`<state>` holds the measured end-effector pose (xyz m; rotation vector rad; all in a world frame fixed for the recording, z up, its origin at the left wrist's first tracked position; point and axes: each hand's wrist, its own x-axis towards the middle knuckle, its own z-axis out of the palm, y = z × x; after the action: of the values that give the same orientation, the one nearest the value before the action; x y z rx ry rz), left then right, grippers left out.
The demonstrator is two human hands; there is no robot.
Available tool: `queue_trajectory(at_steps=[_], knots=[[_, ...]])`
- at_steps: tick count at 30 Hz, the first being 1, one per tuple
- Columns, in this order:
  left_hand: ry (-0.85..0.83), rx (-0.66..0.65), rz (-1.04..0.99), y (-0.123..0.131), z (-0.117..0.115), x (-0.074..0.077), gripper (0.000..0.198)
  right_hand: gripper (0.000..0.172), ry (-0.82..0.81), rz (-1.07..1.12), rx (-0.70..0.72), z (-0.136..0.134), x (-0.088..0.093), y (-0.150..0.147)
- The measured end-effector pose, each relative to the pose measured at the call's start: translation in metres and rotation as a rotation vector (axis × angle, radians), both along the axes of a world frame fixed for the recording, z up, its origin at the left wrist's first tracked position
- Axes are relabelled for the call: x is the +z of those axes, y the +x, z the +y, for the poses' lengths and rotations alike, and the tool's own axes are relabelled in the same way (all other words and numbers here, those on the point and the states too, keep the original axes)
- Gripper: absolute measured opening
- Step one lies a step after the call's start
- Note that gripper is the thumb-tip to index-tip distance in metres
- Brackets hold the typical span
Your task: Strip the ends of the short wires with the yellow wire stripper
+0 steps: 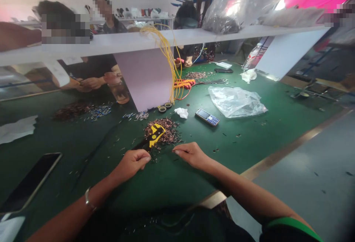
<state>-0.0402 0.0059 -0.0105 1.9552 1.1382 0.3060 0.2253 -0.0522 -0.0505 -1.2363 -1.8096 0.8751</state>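
My left hand [131, 164] rests on the green mat [177, 186] with its fingers closed, just in front of a yellow-and-black wire stripper [153, 137]. The stripper's black handle runs behind those fingers, and I cannot see a firm grip on it. My right hand [191, 155] reaches in from the right, its fingertips closed and pointing toward the left hand. Nothing shows in either hand. Beyond them, under the stripper's jaws, lies a heap of short copper-tipped wire pieces [163, 129]. Loose bits are scattered around my fingers.
A keypad phone [207, 117], a plastic bag [235, 102] and a bundle of yellow wires [166, 59] lie ahead. A white partition [144, 75] crosses the bench. Beyond it, a co-worker's hands [91, 83] work near a drinking bottle [118, 91]. A dark smartphone [30, 182] lies at left.
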Motion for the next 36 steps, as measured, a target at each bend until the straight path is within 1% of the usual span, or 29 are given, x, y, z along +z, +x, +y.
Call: queue_trajectory(at_steps=[2,4,7,8,10,12,15,17,20,24,27,29,31,33,34,36], knots=[[0.0,0.045,-0.006,0.0,0.0,0.001,0.03,0.029,0.011,0.012,-0.043,-0.001,0.005,0.009],[-0.008,0.096,-0.012,0.0,0.0,0.002,0.031,0.028,0.04,0.038,-0.161,0.0,0.008,0.023],[-0.016,0.139,-0.021,0.001,0.0,0.001,0.032,0.03,0.086,0.113,-0.451,0.007,0.01,0.055],[-0.01,0.143,-0.023,0.001,0.0,0.0,0.032,0.032,0.103,0.123,-0.57,0.011,0.009,0.067],[0.019,0.15,-0.028,0.001,0.0,-0.002,0.031,0.039,0.12,0.069,-0.744,0.017,0.006,0.091],[0.073,0.156,-0.032,0.001,0.0,-0.004,0.029,0.051,0.091,-0.093,-0.839,0.022,0.001,0.113],[0.165,0.158,-0.03,0.0,0.0,-0.007,0.028,0.066,-0.049,-0.415,-0.911,0.026,-0.009,0.138],[0.205,0.145,-0.021,-0.001,0.001,-0.008,0.028,0.073,-0.163,-0.568,-0.917,0.029,-0.016,0.148],[0.249,0.131,-0.006,-0.001,0.002,-0.009,0.029,0.074,-0.268,-0.638,-0.883,0.033,-0.024,0.157],[0.294,0.116,-0.012,-0.001,0.001,-0.014,0.032,0.069,-0.283,-0.64,-0.887,0.036,-0.028,0.158],[0.326,0.103,-0.012,-0.002,0.001,-0.015,0.031,0.068,-0.214,-0.579,-0.964,0.031,-0.026,0.152],[0.359,0.087,-0.001,-0.003,0.002,-0.014,0.03,0.064,-0.106,-0.482,-1.023,0.024,-0.022,0.145],[0.407,0.046,0.028,-0.005,0.004,-0.011,0.029,0.054,0.051,-0.362,-1.05,0.02,-0.016,0.137],[0.484,-0.005,0.067,-0.006,0.009,-0.008,0.028,0.047,0.19,-0.234,-1.047,0.02,-0.007,0.13],[0.529,-0.026,0.087,-0.006,0.013,-0.008,0.029,0.044,0.227,-0.165,-1.04,0.023,-0.003,0.129],[0.635,-0.034,0.11,-0.005,0.023,-0.01,0.033,0.037,0.226,0.04,-1.052,0.033,0.007,0.13]])
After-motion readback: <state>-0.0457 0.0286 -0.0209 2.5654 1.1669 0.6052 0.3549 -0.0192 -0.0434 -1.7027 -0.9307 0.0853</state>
